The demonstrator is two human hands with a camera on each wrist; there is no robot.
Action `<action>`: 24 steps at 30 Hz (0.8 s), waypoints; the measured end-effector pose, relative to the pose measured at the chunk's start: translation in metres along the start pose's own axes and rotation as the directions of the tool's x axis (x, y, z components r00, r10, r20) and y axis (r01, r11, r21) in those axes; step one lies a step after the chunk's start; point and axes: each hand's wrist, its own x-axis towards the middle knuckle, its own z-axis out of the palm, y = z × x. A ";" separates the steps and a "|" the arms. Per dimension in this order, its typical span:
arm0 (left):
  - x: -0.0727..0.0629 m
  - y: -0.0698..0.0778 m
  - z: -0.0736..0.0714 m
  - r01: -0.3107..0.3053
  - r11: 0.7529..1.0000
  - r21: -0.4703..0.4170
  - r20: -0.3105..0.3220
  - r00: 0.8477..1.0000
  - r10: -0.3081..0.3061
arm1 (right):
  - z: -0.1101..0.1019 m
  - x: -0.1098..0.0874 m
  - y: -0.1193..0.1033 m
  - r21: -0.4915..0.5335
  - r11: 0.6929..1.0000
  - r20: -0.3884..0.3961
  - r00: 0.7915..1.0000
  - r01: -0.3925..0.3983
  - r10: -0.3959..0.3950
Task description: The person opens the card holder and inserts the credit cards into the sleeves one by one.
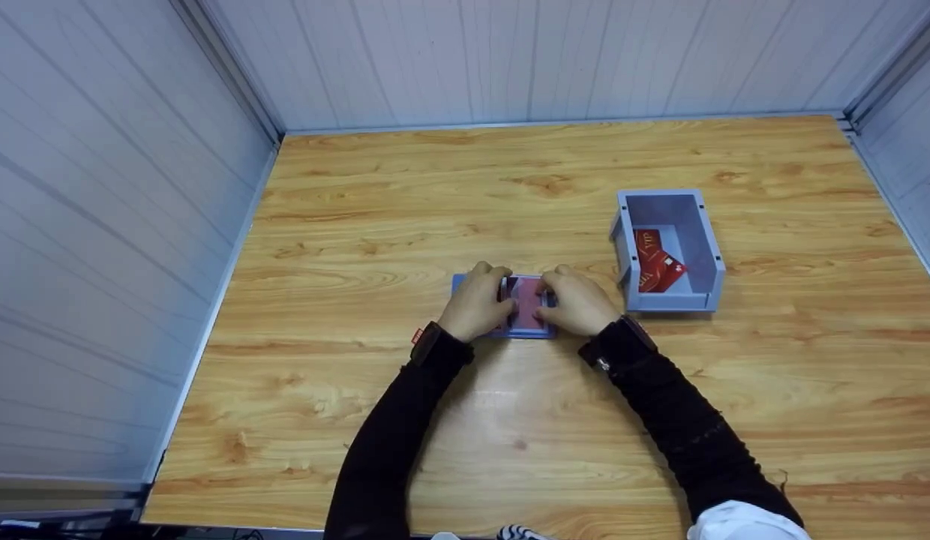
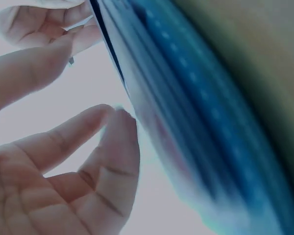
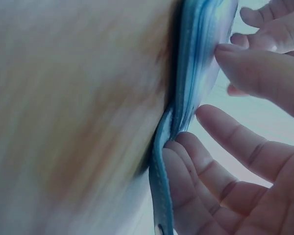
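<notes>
A blue card holder (image 1: 553,331) with a stitched edge and a stack of clear sleeves lies opened out on the table, a pinkish sleeve page (image 1: 528,304) showing between the hands. Over its left side is my left hand (image 1: 476,301), its thumb and fingers spread apart and fingertips right at the sleeves. At the right side my right hand (image 1: 581,301) holds the holder's edge. In the right wrist view, its thumb (image 3: 245,68) rests at the sleeves while other fingers curl by the blue strap (image 3: 160,181). Part of the left page is hidden under my left hand.
A grey open-front bin (image 1: 667,302) with several red cards (image 1: 652,262) in it, some marked VIP, stands right of the hands. The wooden table (image 1: 405,187) is bounded by pale panel walls (image 1: 450,60) at the back and both sides.
</notes>
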 end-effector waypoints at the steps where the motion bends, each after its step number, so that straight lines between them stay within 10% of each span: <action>1: -0.002 0.000 0.000 -0.009 1.000 0.016 -0.008 1.000 0.009 | 0.000 0.000 0.000 0.001 1.000 0.004 1.000 -0.002 0.002; 17: -0.020 -0.009 0.009 -0.018 0.971 0.239 -0.003 1.000 0.019 | -0.004 -0.002 -0.002 0.007 1.000 0.011 1.000 -0.020 0.020; 24: -0.019 -0.008 0.009 -0.014 0.969 0.247 -0.019 1.000 0.019 | -0.033 -0.012 -0.005 0.185 0.983 -0.108 0.994 0.008 0.013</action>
